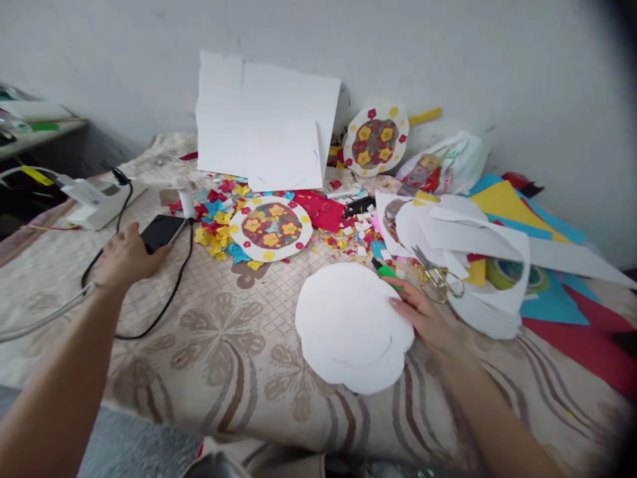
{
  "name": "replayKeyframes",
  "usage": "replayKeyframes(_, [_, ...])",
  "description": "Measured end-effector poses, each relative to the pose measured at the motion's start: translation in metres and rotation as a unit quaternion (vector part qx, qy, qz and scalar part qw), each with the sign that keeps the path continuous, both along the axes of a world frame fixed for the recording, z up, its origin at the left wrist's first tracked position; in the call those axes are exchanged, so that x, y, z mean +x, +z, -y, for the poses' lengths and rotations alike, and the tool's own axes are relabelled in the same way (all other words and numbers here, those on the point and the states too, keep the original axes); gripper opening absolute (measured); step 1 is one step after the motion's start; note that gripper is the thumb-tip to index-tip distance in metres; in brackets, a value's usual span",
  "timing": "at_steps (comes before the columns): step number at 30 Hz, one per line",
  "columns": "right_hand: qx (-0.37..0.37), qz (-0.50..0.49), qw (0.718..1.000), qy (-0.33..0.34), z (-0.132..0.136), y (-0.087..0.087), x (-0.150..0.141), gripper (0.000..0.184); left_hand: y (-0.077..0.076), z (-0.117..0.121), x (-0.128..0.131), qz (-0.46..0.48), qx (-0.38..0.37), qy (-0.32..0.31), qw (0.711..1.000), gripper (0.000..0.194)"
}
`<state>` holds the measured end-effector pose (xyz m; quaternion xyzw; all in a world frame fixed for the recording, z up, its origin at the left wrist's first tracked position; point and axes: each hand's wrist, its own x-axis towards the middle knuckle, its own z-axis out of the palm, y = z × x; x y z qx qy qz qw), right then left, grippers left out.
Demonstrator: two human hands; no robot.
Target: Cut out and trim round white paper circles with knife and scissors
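My left hand (128, 259) rests with fingers spread at the near left edge of a dark phone (165, 232); its thumb lies along the phone's lower side. In my right hand (421, 312) is the right edge of a white scalloped paper (353, 328), thumb on top, other fingers partly hidden. Faint curved lines mark its lower right. A green marker (387, 272) with a black end lies by my right fingertips, partly behind the paper. Gold-handled scissors (440, 279) are just beyond that hand.
A decorated flower disc (271, 227) lies amid coloured paper cutouts (216, 232). Another decorated disc with a yellow handle (375, 141) leans on the wall beside white board (263, 119). Paper scraps (478, 245) and coloured sheets pile at right. A black cable (172, 292) loops at left.
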<state>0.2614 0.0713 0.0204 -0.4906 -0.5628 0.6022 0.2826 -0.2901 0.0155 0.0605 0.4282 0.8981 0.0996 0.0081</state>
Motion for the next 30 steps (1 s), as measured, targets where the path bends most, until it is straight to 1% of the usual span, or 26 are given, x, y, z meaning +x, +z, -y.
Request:
replayKeyframes(3, [-0.006, 0.005, 1.0, -0.001, -0.001, -0.002, 0.0, 0.056, -0.005, -0.011, -0.01, -0.003, -0.034, 0.0, 0.999, 0.093])
replayKeyframes(8, [-0.001, 0.005, 1.0, -0.002, 0.0, -0.004, -0.002, 0.053, -0.009, -0.019, -0.023, 0.009, -0.072, -0.017, 0.997, 0.093])
replayKeyframes(13, [-0.007, 0.008, 1.0, -0.02, 0.001, -0.005, -0.007, 0.052, -0.012, -0.021, -0.029, 0.008, -0.07, -0.011, 0.997, 0.094])
replayKeyframes(19, [-0.017, -0.001, 0.999, -0.042, 0.003, -0.006, -0.013, 0.05, -0.014, -0.022, -0.027, 0.013, -0.071, -0.016, 0.997, 0.09])
replayKeyframes(24, [-0.014, 0.005, 0.999, -0.03, 0.002, -0.01, -0.011, 0.051, -0.015, -0.02, -0.024, 0.016, -0.067, -0.018, 0.997, 0.092])
replayKeyframes(27, [-0.01, 0.011, 1.0, -0.024, 0.001, -0.012, -0.01, 0.053, -0.014, -0.018, -0.027, 0.021, -0.065, -0.028, 0.997, 0.1])
replayKeyframes(30, [-0.012, 0.011, 1.0, -0.021, 0.0, -0.014, -0.01, 0.052, -0.013, -0.016, -0.032, 0.023, -0.058, -0.037, 0.997, 0.101])
